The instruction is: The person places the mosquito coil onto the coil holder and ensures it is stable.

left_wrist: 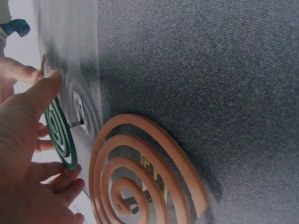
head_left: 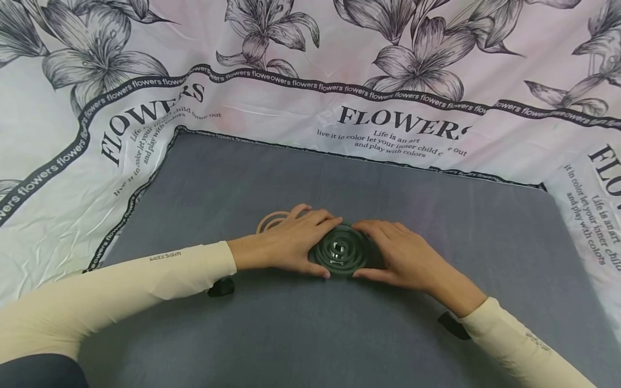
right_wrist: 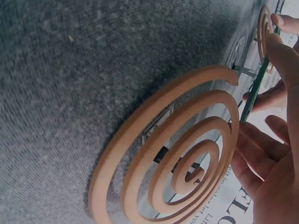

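Note:
A green mosquito coil (head_left: 356,253) lies level between the two hands, raised above the grey surface on a small metal stand (left_wrist: 80,114). My left hand (head_left: 291,240) holds its left edge, thumb at the near side and fingers at the far side. From the opposite side my right hand (head_left: 405,253) grips the right edge in the same way. A brown coil (left_wrist: 154,129) on its own stand is beside the left hand, partly covered by it in the head view. Close to the right hand, the right wrist view shows another brown coil (right_wrist: 133,126) on a stand.
Grey cloth (head_left: 310,334) covers the work surface. White flower-printed fabric (head_left: 291,108) with lettering rises along the back and sides. Dark wrist straps (head_left: 221,287) show below the cream sleeves (head_left: 160,275).

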`<action>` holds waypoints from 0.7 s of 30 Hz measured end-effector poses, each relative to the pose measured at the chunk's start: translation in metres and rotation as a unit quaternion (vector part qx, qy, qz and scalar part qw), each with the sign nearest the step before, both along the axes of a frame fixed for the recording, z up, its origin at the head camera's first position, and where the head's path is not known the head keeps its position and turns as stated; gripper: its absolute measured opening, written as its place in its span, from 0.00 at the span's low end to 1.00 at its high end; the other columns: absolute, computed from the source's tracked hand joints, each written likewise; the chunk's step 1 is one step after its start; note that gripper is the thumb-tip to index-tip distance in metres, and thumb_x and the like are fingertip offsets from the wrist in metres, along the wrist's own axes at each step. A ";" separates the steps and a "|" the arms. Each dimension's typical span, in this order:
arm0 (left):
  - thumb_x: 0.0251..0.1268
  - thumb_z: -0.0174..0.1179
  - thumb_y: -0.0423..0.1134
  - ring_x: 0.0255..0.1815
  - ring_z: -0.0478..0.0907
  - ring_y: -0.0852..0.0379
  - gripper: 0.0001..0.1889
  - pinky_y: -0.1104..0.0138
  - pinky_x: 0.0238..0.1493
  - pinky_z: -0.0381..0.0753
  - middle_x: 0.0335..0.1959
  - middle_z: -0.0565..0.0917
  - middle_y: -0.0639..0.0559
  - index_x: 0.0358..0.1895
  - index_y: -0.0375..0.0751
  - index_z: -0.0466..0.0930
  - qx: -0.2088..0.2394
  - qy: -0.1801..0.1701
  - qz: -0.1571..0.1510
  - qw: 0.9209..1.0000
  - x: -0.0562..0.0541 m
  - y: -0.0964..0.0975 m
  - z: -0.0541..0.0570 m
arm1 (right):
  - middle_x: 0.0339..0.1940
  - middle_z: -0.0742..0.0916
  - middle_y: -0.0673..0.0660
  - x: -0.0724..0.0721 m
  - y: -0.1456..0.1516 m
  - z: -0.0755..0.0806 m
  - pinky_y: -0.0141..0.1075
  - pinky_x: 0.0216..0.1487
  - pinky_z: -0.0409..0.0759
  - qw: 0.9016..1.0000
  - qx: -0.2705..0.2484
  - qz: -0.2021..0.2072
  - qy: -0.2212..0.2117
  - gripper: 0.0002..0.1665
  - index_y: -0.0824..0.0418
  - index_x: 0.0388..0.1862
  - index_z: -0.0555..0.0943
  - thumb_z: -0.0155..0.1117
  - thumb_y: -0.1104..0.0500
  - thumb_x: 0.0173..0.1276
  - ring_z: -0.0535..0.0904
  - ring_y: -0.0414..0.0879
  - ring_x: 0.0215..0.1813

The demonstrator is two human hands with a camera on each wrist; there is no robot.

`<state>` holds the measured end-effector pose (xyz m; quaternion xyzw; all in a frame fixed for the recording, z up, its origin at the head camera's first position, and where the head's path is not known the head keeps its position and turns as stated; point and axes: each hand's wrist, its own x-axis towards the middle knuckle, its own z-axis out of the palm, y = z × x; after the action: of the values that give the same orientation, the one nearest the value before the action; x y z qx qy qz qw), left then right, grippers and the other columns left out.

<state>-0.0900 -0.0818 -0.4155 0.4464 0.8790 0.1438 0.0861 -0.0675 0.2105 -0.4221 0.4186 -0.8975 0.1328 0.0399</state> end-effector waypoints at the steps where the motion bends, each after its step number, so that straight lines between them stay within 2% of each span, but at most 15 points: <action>1: 0.58 0.72 0.70 0.74 0.69 0.51 0.58 0.46 0.80 0.51 0.73 0.71 0.46 0.83 0.38 0.60 -0.001 0.001 0.000 1.000 0.000 0.000 -0.001 | 0.67 0.83 0.56 0.001 0.000 0.000 0.55 0.63 0.80 1.000 0.004 -0.004 0.000 0.54 0.57 0.77 0.71 0.74 0.27 0.62 0.81 0.53 0.66; 7: 0.58 0.72 0.71 0.75 0.69 0.52 0.58 0.46 0.80 0.52 0.74 0.71 0.47 0.83 0.39 0.60 -0.016 0.007 0.004 1.000 0.001 0.001 -0.003 | 0.68 0.82 0.52 0.003 -0.002 -0.002 0.53 0.61 0.81 0.999 0.025 -0.034 -0.008 0.54 0.52 0.78 0.70 0.72 0.25 0.63 0.81 0.51 0.66; 11: 0.59 0.72 0.71 0.76 0.68 0.50 0.58 0.45 0.80 0.52 0.75 0.70 0.45 0.84 0.38 0.59 -0.025 0.011 0.004 1.000 0.001 0.002 -0.002 | 0.68 0.82 0.53 0.003 -0.003 -0.003 0.54 0.60 0.82 0.999 0.026 -0.036 -0.007 0.54 0.52 0.78 0.70 0.73 0.26 0.62 0.81 0.53 0.65; 16: 0.59 0.71 0.71 0.76 0.67 0.50 0.59 0.45 0.80 0.51 0.76 0.70 0.45 0.84 0.38 0.58 -0.036 0.017 0.005 0.999 0.000 0.003 -0.001 | 0.69 0.81 0.53 0.001 -0.003 -0.004 0.57 0.59 0.82 0.999 0.025 -0.029 -0.003 0.54 0.52 0.78 0.71 0.73 0.26 0.62 0.81 0.54 0.65; 21: 0.58 0.71 0.72 0.77 0.66 0.50 0.59 0.43 0.80 0.51 0.76 0.69 0.45 0.84 0.38 0.58 -0.047 0.013 0.008 0.999 0.001 0.002 0.000 | 0.71 0.80 0.56 0.000 -0.004 -0.005 0.59 0.61 0.80 1.000 0.014 0.000 0.000 0.51 0.53 0.77 0.73 0.75 0.29 0.63 0.80 0.55 0.66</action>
<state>-0.0891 -0.0794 -0.4152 0.4366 0.8894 0.0976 0.0940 -0.0674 0.2060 -0.4271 0.4193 -0.8992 0.1203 0.0340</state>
